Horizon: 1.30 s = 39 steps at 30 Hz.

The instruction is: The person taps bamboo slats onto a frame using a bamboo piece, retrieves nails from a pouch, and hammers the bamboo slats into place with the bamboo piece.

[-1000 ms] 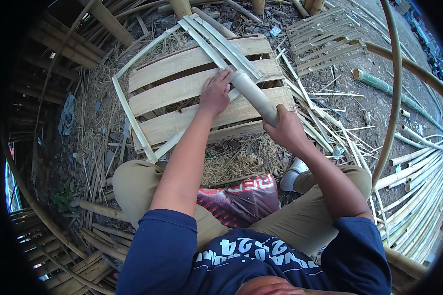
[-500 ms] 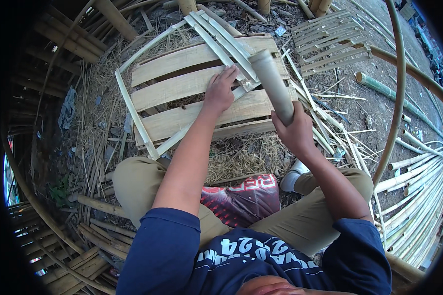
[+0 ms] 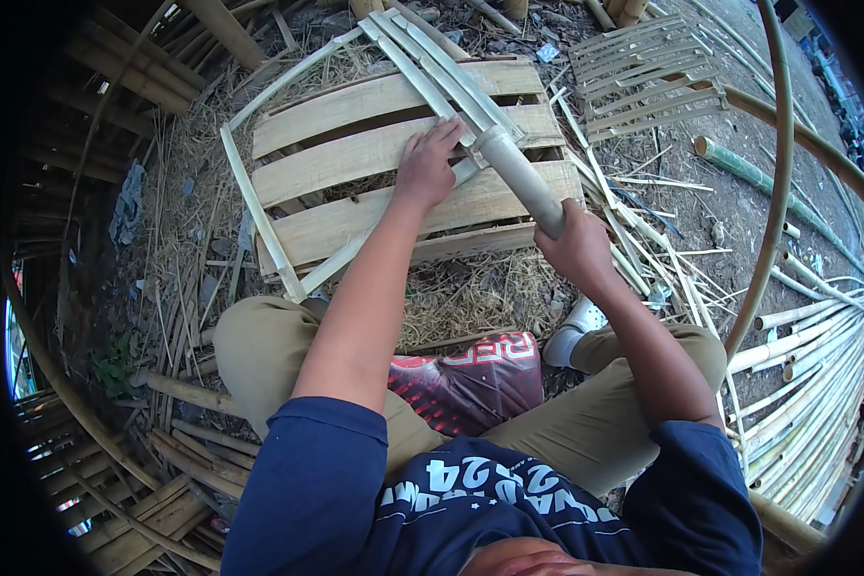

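Note:
My right hand (image 3: 578, 247) is wrapped round one end of a thick, pale bamboo club (image 3: 528, 182). The club's far end meets or nearly meets the near ends of several split bamboo strips (image 3: 415, 69). Just left of that spot, my left hand (image 3: 426, 165) grips the strip ends, its fingertips against them; what lies under its palm is hidden. These strips belong to an angular frame, whose thin left side (image 3: 259, 211) reaches down toward my knee. Beneath it all lies a low platform of wide wooden slats (image 3: 331, 163) with gaps between them.
A small slatted bamboo rack (image 3: 643, 77) lies at the upper right, with a green bamboo pole (image 3: 778, 187) below it. Many cut poles (image 3: 806, 384) are stacked at the right. Loose split strips (image 3: 677, 269) litter the ground beside the platform. A curved pole (image 3: 782, 144) rises at my right.
The club's far end has swung downward onto or close to the strip ends, while my right hand has shifted only slightly. My left hand stays at the same joint.

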### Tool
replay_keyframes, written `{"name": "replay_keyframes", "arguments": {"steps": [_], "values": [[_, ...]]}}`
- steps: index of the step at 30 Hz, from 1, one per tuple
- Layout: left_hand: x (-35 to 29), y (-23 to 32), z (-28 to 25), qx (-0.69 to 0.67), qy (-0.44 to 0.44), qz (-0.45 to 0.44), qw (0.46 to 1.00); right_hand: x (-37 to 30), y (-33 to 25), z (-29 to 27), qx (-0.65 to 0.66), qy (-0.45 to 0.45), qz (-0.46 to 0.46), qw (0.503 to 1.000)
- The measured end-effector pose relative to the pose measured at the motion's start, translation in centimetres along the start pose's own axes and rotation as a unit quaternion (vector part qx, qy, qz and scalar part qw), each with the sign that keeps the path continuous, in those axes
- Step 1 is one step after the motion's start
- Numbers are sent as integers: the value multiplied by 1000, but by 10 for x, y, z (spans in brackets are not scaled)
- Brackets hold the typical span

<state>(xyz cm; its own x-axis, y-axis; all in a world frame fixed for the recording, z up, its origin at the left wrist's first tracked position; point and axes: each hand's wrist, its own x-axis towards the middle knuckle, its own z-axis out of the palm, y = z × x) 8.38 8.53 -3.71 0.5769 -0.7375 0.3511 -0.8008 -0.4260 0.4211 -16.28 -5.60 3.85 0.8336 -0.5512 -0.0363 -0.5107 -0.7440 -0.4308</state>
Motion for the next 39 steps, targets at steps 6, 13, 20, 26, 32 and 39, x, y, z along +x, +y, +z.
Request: {"name": "replay_keyframes", "arguments": {"steps": [6,13,20,26,32,39], "values": [[-1,1,0,7,-12,-10,1000,0,1,4,15,4,-1,1000],[2,0,-4,-22,-12,-20,999,-2,-16,-15,288,251,-74,921],[0,-5,-3,-22,-15,-22,999,5,-13,-13,113,120,-2,986],[-1,0,-3,-16,-16,-30,999,-5,-1,1,23,15,-6,1000],[0,5,-2,-22,-16,-25,999,-4,-1,-1,20,5,10,1000],[3,6,-4,-5,-13,-14,1000,1,-5,-11,6,64,-27,998]]}}
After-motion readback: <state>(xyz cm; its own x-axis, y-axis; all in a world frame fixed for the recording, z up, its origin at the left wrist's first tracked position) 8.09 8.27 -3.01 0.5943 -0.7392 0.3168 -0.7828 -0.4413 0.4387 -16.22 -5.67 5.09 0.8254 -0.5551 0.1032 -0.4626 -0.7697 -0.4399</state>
